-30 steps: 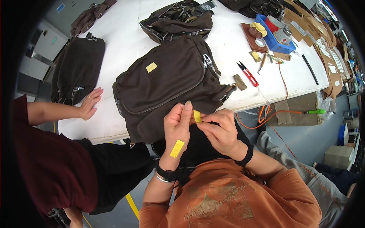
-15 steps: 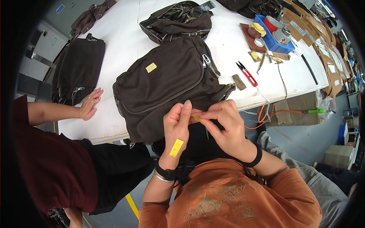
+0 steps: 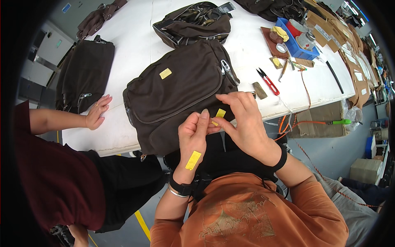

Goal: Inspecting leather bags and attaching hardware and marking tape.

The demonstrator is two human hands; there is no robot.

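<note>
A small strip of yellow tape [image 3: 221, 113] stands up between my two hands, just over the lower edge of a dark brown fabric bag [image 3: 173, 90]. My left hand [image 3: 193, 133] pinches the strip's lower end with thumb and fingers. The thumb of my right hand [image 3: 249, 125] touches the tape, while its index finger is lifted well away from the thumb. Another yellow tape piece [image 3: 193, 160] is stuck near my left wrist. A third yellow patch [image 3: 165, 73] lies on the bag's upper panel, near a curved zipper.
Red thread snips [image 3: 268, 81] and a brown block [image 3: 259, 90] lie right of the bag. A blue bin [image 3: 302, 50] holds containers farther back. Another dark bag [image 3: 88, 74] stands left, where a co-worker's hand [image 3: 98, 112] rests on the white table [image 3: 103, 142].
My right hand has opened from its pinch, its index finger rising away from the thumb. More of the tape strip now shows. The co-worker's hand has stayed still.
</note>
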